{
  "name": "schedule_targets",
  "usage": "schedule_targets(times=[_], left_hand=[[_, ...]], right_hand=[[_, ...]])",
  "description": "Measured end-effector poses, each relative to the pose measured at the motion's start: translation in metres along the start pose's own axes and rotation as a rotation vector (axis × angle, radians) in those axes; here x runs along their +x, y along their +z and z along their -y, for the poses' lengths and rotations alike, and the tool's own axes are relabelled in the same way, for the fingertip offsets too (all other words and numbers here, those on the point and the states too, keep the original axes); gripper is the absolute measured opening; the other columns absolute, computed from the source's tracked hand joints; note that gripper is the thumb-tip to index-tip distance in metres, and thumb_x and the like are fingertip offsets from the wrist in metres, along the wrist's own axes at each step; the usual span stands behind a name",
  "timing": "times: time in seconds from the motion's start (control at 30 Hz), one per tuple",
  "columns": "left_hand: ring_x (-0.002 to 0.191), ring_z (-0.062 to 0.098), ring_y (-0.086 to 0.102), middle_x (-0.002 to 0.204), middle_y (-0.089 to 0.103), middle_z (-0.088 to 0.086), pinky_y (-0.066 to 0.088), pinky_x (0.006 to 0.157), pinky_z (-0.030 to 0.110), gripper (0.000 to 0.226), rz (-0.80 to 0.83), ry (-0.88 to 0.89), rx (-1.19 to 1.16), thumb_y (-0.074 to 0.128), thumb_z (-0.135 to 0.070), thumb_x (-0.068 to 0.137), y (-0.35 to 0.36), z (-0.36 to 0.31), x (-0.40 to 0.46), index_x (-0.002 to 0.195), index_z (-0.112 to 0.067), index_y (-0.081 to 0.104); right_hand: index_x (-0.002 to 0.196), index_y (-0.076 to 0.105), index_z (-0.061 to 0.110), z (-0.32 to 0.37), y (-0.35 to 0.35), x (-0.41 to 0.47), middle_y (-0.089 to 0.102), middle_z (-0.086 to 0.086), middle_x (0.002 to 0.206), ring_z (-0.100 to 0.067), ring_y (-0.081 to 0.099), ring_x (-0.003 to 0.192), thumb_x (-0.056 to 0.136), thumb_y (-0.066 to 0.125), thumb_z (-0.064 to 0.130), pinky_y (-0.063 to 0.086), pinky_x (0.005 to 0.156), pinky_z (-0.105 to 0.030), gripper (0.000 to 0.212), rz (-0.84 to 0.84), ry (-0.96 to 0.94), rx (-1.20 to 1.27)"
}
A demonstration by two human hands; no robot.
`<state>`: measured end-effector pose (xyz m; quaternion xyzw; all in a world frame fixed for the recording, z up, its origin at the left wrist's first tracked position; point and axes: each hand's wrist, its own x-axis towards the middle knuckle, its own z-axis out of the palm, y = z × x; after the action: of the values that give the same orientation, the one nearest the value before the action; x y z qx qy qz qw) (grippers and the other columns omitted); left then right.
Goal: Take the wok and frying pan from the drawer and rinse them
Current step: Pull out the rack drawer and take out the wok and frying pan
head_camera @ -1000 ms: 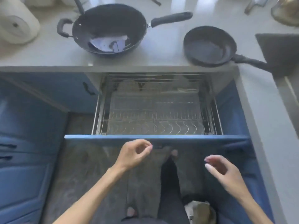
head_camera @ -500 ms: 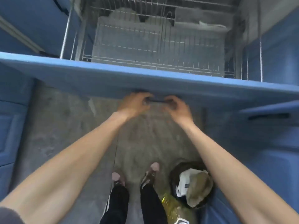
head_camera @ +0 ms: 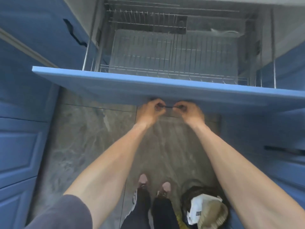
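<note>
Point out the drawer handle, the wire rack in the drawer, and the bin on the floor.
drawer handle [head_camera: 168, 106], head view, on the dark bar between the two fists.
wire rack [head_camera: 173, 52], head view, on its ribbed middle.
bin [head_camera: 189, 195], head view, on its dark left rim.

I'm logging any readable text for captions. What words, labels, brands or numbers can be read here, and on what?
None can be read.
A small dark mark on the white packaging in the bin is too small and blurred to read.
The drawer front and wire rack carry no text.
</note>
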<state>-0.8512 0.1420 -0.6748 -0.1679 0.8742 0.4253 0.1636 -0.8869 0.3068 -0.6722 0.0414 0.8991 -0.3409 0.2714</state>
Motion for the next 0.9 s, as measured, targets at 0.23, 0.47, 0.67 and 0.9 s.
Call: schedule_targets(times=[0.23,0.47,0.67,0.9], left_hand=[[0.094,0.015,0.064,0.095,0.069,-0.009,0.048,0.082,0.033,0.018,0.057,-0.01,0.034,0.061,-0.035,0.081,-0.024,-0.033,0.077,0.098,-0.033,0.063],[0.09,0.017,0.066,0.092,0.07,-0.009,0.053,0.081,0.039,0.01,0.107,0.041,0.048,0.059,-0.037,0.087,-0.049,-0.064,0.17,0.097,-0.037,0.06],[0.079,0.015,0.06,0.086,0.064,-0.004,0.037,0.062,0.015,0.017,0.096,0.06,0.026,0.063,-0.016,0.086,-0.061,-0.088,0.227,0.102,-0.014,0.065],[0.092,0.028,0.063,0.1,0.069,0.007,0.043,0.075,0.028,0.026,0.094,-0.011,0.021,0.06,-0.029,0.087,-0.052,-0.076,0.242,0.108,-0.016,0.065]], right_hand=[[0.074,0.063,0.042,0.04,-0.04,0.076,0.071,0.01,0.102,-0.013,0.064,0.098,0.077,0.067,0.045,0.049,0.09,-0.033,0.006,0.085,0.108,-0.009],[0.077,0.059,0.043,0.08,-0.077,0.16,0.07,0.007,0.109,-0.017,0.063,0.105,0.08,0.066,0.043,0.047,0.088,-0.032,0.007,0.086,0.166,-0.015],[0.106,0.068,0.032,0.097,-0.104,0.213,0.066,0.004,0.119,-0.017,0.058,0.115,0.084,0.063,0.042,0.042,0.091,-0.028,0.025,0.101,0.152,0.004],[0.114,0.065,0.033,0.104,-0.114,0.223,0.059,0.003,0.131,-0.021,0.054,0.122,0.085,0.052,0.056,0.04,0.096,-0.03,0.039,0.177,0.214,-0.166]])
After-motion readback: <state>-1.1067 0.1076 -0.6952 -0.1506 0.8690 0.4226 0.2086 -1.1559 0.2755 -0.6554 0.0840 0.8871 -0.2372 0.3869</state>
